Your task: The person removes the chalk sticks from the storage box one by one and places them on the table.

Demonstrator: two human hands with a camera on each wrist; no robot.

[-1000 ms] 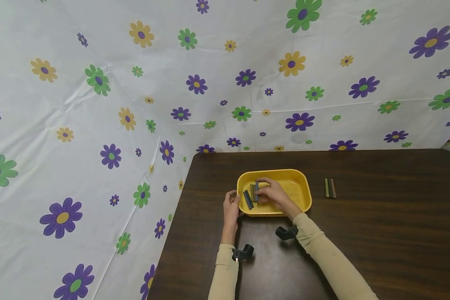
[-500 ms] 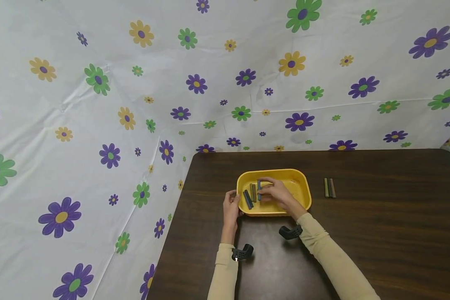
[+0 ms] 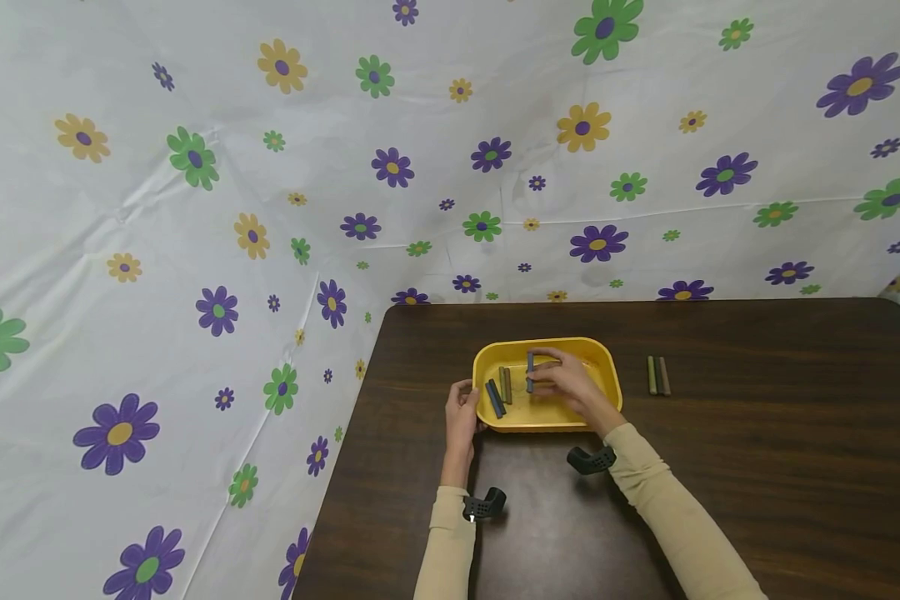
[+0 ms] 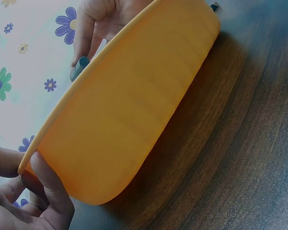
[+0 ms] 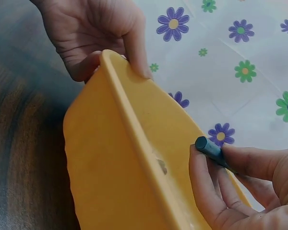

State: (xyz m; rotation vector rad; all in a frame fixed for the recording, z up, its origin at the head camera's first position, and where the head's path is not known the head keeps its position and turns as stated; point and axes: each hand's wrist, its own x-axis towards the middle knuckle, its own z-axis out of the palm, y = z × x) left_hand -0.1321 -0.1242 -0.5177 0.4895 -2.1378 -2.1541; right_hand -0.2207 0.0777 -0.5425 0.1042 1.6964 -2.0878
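Observation:
A yellow plastic tray [image 3: 562, 427] stands on the table. My left hand [image 3: 461, 421] grips its left end, thumb and fingers round the rim [image 4: 30, 155]. Over the tray, my right hand [image 3: 566, 385] pinches a blue round stick, crayon-like [image 3: 530, 372], between thumb and fingertips; in the right wrist view the blue stick [image 5: 210, 149] shows its flat round end. Two dark blue sticks [image 3: 496, 399] lie side by side at the tray's left, slightly slanted. Right beside them lie two olive-brown sticks [image 3: 506, 386]. The tray wall hides the lying sticks in the left wrist view.
To the right of the tray, several sticks [image 3: 658, 376], greenish, dark and brown, lie together on the dark wooden table [image 3: 780, 450]. A white flowered cloth [image 3: 420, 100] hangs behind the table and along its left side.
My right hand has moved to the right over the tray with the blue stick, away from the olive-brown sticks. My left hand has stayed on the tray's left end.

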